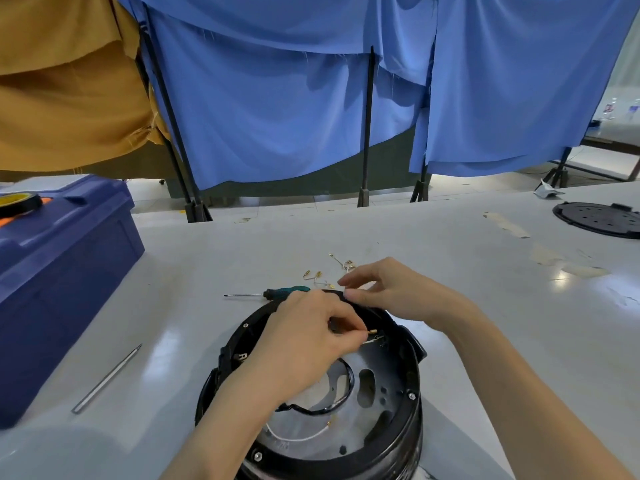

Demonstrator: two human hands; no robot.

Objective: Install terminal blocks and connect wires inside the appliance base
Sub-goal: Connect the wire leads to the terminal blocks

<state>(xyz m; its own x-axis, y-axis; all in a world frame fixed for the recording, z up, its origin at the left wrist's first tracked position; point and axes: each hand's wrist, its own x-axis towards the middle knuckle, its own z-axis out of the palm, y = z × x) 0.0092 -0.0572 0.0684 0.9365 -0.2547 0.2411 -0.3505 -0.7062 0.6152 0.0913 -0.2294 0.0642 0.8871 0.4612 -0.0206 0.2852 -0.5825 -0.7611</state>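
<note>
The round black plastic appliance base (412,419) sits on the pale grey bench (485,271). The left grip (304,337) pinches a small brass terminal (372,331) near the base's far wall. The right grip (391,292) rests relaxed fingers on the rim. Loose brass terminals (317,274) and 1 free white wire (301,438) suggest much wiring remains.

blue curtains (277,98) | ochre cloth (62,81) | pale table (485,306)

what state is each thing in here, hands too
round black appliance base, upright on the white table, top open, inside exposed
left hand, pinches a small brass-tipped wire terminal inside the base
right hand, fingers rest on the base's far rim
teal-handled screwdriver, lying loose behind the base
dark blue plastic toolbox, lid closed, black and yellow tape roll on top
thin grey metal rod, lying flat, untouched
</note>
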